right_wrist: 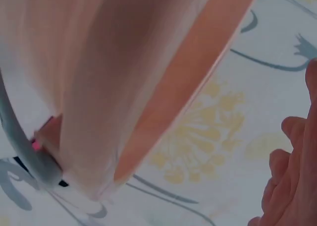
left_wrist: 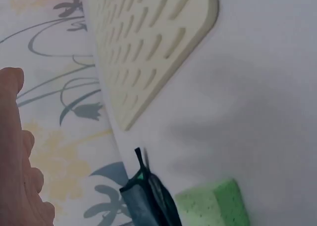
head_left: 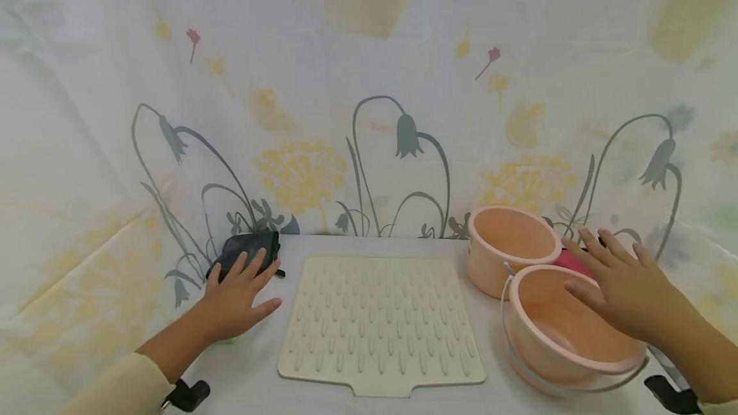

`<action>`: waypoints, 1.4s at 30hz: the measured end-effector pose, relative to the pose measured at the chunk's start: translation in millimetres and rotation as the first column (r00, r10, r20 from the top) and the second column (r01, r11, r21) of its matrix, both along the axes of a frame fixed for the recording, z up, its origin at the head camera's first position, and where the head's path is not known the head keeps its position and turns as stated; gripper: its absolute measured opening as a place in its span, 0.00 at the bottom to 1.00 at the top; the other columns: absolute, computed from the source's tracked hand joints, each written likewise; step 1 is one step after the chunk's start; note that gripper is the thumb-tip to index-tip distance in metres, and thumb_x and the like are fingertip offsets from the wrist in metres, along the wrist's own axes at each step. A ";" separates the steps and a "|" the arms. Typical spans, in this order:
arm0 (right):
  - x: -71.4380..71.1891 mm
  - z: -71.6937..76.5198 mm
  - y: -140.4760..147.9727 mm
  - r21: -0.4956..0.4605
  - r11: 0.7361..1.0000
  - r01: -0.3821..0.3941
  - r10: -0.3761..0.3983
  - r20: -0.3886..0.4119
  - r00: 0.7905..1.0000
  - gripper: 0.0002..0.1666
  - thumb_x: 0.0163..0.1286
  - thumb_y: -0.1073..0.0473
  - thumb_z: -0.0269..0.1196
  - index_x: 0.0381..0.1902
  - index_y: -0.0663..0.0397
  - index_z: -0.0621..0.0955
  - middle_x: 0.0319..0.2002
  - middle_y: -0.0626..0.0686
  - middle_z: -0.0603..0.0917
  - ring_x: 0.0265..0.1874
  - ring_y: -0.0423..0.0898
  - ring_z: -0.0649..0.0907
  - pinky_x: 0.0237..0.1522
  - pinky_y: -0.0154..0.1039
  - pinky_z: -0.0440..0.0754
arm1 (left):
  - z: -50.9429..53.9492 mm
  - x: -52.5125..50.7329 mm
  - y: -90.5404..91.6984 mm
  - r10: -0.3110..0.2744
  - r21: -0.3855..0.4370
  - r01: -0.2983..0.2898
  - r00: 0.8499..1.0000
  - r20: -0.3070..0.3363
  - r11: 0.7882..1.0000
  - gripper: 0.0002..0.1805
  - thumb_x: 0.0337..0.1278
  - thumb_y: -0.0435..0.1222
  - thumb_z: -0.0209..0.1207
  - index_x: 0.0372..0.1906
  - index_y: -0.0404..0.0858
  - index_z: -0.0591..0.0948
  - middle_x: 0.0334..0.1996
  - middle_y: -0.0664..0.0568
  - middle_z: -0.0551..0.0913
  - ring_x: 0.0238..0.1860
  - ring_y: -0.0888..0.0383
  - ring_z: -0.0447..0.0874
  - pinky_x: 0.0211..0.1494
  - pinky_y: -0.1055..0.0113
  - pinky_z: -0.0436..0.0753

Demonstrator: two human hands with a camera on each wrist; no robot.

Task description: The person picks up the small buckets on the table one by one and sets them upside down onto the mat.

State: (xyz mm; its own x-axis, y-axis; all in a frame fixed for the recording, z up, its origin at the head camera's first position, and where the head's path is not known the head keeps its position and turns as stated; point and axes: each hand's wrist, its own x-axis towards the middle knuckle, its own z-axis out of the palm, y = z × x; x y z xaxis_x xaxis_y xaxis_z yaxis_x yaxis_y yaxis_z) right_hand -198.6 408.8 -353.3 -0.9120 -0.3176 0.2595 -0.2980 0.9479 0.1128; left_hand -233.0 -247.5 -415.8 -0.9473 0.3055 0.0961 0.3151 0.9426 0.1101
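Note:
My left hand (head_left: 237, 300) hovers with spread fingers near a dark zippered pouch (head_left: 245, 255) at the table's left back; it holds nothing. In the left wrist view a green sponge (left_wrist: 213, 206) lies beside the pouch (left_wrist: 148, 198). My right hand (head_left: 631, 287), fingers spread, is over the near peach bucket (head_left: 571, 364) with a grey handle, gripping nothing. A second peach bucket (head_left: 490, 268) stands just behind it. Between the hands lies a cream ridged mat (head_left: 380, 319) with a tab on its near edge. Whether the right hand touches the bucket, I cannot tell.
Something pinkish red (head_left: 572, 261) shows behind the near bucket, mostly hidden by it and the right hand. A flower-printed curtain (head_left: 380, 114) hangs along the back and sides of the white table (head_left: 254, 376).

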 end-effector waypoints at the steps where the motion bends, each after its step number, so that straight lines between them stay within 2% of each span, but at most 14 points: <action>1: 2.5 -0.5 -2.9 -0.013 1.000 -0.010 0.010 -0.003 1.000 0.50 0.80 0.36 0.56 0.87 0.43 0.47 0.84 0.65 0.49 0.83 0.65 0.37 0.75 0.61 0.14 | -4.7 0.9 2.2 0.004 0.013 -0.004 1.000 0.008 1.000 0.47 0.69 0.72 0.47 0.84 0.54 0.60 0.85 0.42 0.52 0.82 0.29 0.47 0.71 0.18 0.43; 11: 20.2 -13.0 -21.2 -0.093 0.992 -0.082 0.077 -0.054 0.996 0.49 0.77 0.40 0.61 0.86 0.49 0.54 0.80 0.68 0.61 0.82 0.71 0.49 0.80 0.64 0.26 | -31.3 11.9 30.6 0.024 0.183 -0.056 0.985 0.173 0.981 0.45 0.71 0.65 0.53 0.84 0.49 0.60 0.84 0.38 0.52 0.82 0.26 0.45 0.73 0.19 0.42; 16: 29.0 -22.7 -31.0 -0.122 0.988 -0.094 0.085 -0.073 0.994 0.51 0.75 0.41 0.64 0.85 0.53 0.56 0.80 0.68 0.61 0.84 0.63 0.48 0.81 0.62 0.27 | -43.3 14.8 38.5 0.007 0.287 -0.063 0.981 0.192 0.956 0.40 0.73 0.55 0.59 0.82 0.45 0.64 0.82 0.38 0.58 0.82 0.28 0.48 0.75 0.21 0.45; 22: 40.4 -27.9 -45.2 -0.202 0.975 -0.090 0.077 -0.074 0.994 0.52 0.70 0.38 0.69 0.82 0.55 0.62 0.75 0.68 0.69 0.77 0.69 0.64 0.80 0.68 0.35 | -56.5 19.2 47.5 -0.004 0.373 -0.082 0.975 0.223 0.924 0.38 0.72 0.51 0.62 0.80 0.43 0.67 0.81 0.35 0.61 0.81 0.27 0.51 0.75 0.21 0.47; 25: 44.8 -32.3 -52.2 -0.221 0.968 -0.117 0.093 -0.118 0.989 0.51 0.67 0.39 0.72 0.80 0.52 0.67 0.74 0.63 0.72 0.76 0.66 0.67 0.79 0.71 0.40 | -63.4 21.5 52.5 0.004 0.407 -0.113 0.966 0.259 0.906 0.38 0.71 0.49 0.64 0.80 0.43 0.67 0.81 0.35 0.60 0.81 0.27 0.51 0.75 0.22 0.48; 28: 44.5 -38.0 -56.6 -0.219 0.956 -0.192 0.143 -0.223 0.964 0.50 0.61 0.38 0.75 0.76 0.52 0.73 0.72 0.58 0.75 0.76 0.55 0.67 0.84 0.55 0.43 | -70.2 23.4 56.0 0.013 0.448 -0.150 0.955 0.295 0.882 0.38 0.70 0.49 0.64 0.80 0.43 0.67 0.81 0.36 0.59 0.81 0.28 0.50 0.76 0.24 0.48; 31: 42.6 -47.8 -59.1 -0.188 0.944 -0.271 0.192 -0.357 0.914 0.48 0.65 0.28 0.67 0.69 0.58 0.78 0.66 0.59 0.80 0.72 0.53 0.70 0.83 0.37 0.42 | -75.5 25.8 56.8 0.023 0.486 -0.183 0.948 0.317 0.855 0.39 0.70 0.48 0.65 0.80 0.43 0.66 0.81 0.35 0.58 0.82 0.28 0.47 0.77 0.25 0.47; 32: 42.0 -51.4 -60.3 -0.178 0.942 -0.284 0.193 -0.405 0.894 0.49 0.66 0.25 0.64 0.67 0.60 0.80 0.63 0.60 0.81 0.69 0.55 0.73 0.82 0.38 0.50 | -77.1 26.6 56.3 0.027 0.490 -0.185 0.950 0.312 0.852 0.39 0.70 0.48 0.65 0.80 0.43 0.66 0.81 0.35 0.58 0.81 0.27 0.47 0.77 0.25 0.47; 34: 44.7 -60.5 -63.6 -0.183 0.945 -0.271 0.162 -0.460 0.873 0.55 0.69 0.17 0.52 0.64 0.62 0.80 0.60 0.63 0.82 0.62 0.62 0.75 0.78 0.52 0.59 | -80.4 27.7 54.8 0.035 0.485 -0.179 0.956 0.291 0.856 0.39 0.69 0.48 0.66 0.79 0.41 0.67 0.80 0.33 0.59 0.80 0.24 0.46 0.76 0.23 0.49; 36: 47.8 -70.4 -67.4 -0.202 0.947 -0.249 0.116 -0.506 0.855 0.59 0.69 0.14 0.44 0.64 0.62 0.80 0.57 0.65 0.82 0.56 0.68 0.75 0.73 0.62 0.62 | -84.2 28.4 53.5 0.046 0.476 -0.174 0.962 0.268 0.862 0.40 0.68 0.48 0.67 0.79 0.40 0.68 0.79 0.31 0.61 0.79 0.21 0.46 0.74 0.22 0.51; 37: 48.1 -75.4 -68.9 -0.208 0.943 -0.260 0.109 -0.546 0.831 0.59 0.69 0.14 0.44 0.63 0.62 0.80 0.56 0.66 0.82 0.54 0.69 0.75 0.71 0.63 0.62 | -85.9 28.4 53.1 0.049 0.471 -0.172 0.964 0.262 0.865 0.40 0.67 0.48 0.67 0.78 0.39 0.68 0.79 0.30 0.61 0.79 0.20 0.46 0.73 0.21 0.52; 38: 50.2 -77.2 -70.4 -0.234 0.941 -0.246 0.088 -0.531 0.843 0.58 0.66 0.13 0.49 0.63 0.61 0.80 0.55 0.66 0.82 0.53 0.70 0.76 0.65 0.67 0.64 | -87.3 28.2 53.1 0.051 0.468 -0.172 0.964 0.260 0.867 0.41 0.67 0.49 0.67 0.78 0.38 0.68 0.78 0.29 0.61 0.78 0.19 0.46 0.73 0.21 0.52; 40: 52.6 -79.8 -71.6 -0.259 0.937 -0.233 0.074 -0.505 0.860 0.58 0.62 0.15 0.58 0.62 0.62 0.79 0.52 0.66 0.84 0.49 0.69 0.78 0.62 0.66 0.65 | -89.9 27.4 53.5 0.052 0.482 -0.195 0.954 0.294 0.854 0.42 0.66 0.49 0.68 0.79 0.39 0.67 0.79 0.29 0.60 0.78 0.19 0.45 0.73 0.21 0.52; 42: 53.5 -80.9 -72.8 -0.257 0.940 -0.223 0.067 -0.501 0.863 0.59 0.58 0.14 0.60 0.61 0.63 0.80 0.48 0.65 0.86 0.45 0.68 0.81 0.59 0.64 0.69 | -91.0 27.3 53.9 0.052 0.501 -0.223 0.941 0.334 0.836 0.44 0.65 0.50 0.68 0.79 0.39 0.65 0.79 0.28 0.58 0.79 0.20 0.44 0.74 0.22 0.51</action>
State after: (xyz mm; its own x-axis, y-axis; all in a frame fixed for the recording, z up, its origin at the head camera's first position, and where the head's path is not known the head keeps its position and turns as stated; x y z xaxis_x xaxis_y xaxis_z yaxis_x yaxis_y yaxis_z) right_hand -145.1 336.0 -434.2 -0.5987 -0.2735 0.7528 -0.4170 0.9089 -0.0014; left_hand -205.7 -193.5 -506.8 -0.9843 0.1539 -0.0862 0.0581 0.7442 0.6654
